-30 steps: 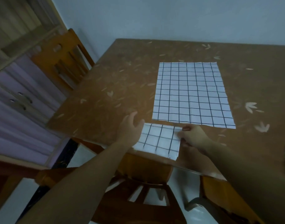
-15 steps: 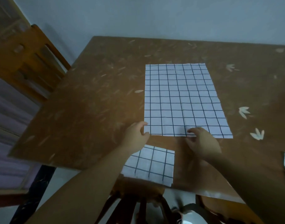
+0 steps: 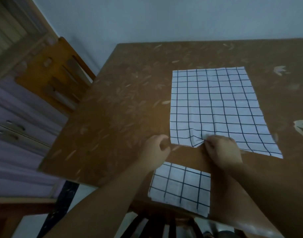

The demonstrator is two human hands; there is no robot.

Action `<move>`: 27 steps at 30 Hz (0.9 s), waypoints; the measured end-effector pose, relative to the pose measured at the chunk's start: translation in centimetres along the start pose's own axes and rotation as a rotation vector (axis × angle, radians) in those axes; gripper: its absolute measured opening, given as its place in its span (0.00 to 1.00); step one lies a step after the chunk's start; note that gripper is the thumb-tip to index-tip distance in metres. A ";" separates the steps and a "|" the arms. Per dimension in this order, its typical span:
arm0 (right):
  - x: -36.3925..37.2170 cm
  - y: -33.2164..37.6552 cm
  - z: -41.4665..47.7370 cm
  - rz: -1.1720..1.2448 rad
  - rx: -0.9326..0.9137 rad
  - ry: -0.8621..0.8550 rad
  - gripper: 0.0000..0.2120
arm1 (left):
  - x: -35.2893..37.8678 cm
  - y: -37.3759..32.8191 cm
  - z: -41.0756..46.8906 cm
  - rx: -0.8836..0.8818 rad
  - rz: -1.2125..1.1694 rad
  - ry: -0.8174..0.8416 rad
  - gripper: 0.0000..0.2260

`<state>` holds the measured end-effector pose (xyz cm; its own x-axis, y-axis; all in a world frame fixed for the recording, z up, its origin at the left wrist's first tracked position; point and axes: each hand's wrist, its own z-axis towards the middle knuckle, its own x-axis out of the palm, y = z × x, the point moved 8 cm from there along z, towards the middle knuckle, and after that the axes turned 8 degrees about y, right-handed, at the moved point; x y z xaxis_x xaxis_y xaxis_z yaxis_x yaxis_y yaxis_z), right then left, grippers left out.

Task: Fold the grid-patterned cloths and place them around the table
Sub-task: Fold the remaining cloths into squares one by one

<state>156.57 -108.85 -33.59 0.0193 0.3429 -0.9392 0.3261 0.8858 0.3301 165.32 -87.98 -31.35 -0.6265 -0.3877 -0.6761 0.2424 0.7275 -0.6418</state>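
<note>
Head camera, looking down over a brown desk (image 3: 113,126) printed with pale leaf shapes. I see two white cloths with a dark grid on it.

The large grid cloth (image 3: 216,107) lies spread open and flat on the right half of the desk, its far edge towards the wall and its near edge just in front of my two hands.

My right hand (image 3: 222,150) sits on that near edge, a little in from the near-left corner. Its fingers (image 3: 210,143) are curled and pinch the fabric, which bunches into a small pucker where they grip.

My left hand (image 3: 155,150) is at the near-left corner of the same cloth, resting on the desk. Its fingers (image 3: 162,146) are curled in towards the thumb, right beside the corner. I cannot tell whether they have hold of the fabric or only touch it.

The folded grid cloth (image 3: 180,188) is a small square lying flat at the near edge of the desk, between my two forearms and apart from the large cloth.

A wooden chair (image 3: 52,74) stands at the left side of the desk. Beyond it, further left, are pale purple cabinet drawers (image 3: 15,127) with dark handles. A plain blue-grey wall (image 3: 164,19) runs along the far side.
</note>
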 end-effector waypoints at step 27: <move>12.2 35.6 0.3 -0.031 0.049 0.343 0.48 | -18.0 21.1 -0.3 -0.260 -1.020 -0.177 0.21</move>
<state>168.75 -73.22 -33.31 -0.3077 0.4085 -0.8593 0.3664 0.8844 0.2893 181.53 -65.47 -32.61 -0.3228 -0.9430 0.0803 -0.5147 0.1037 -0.8511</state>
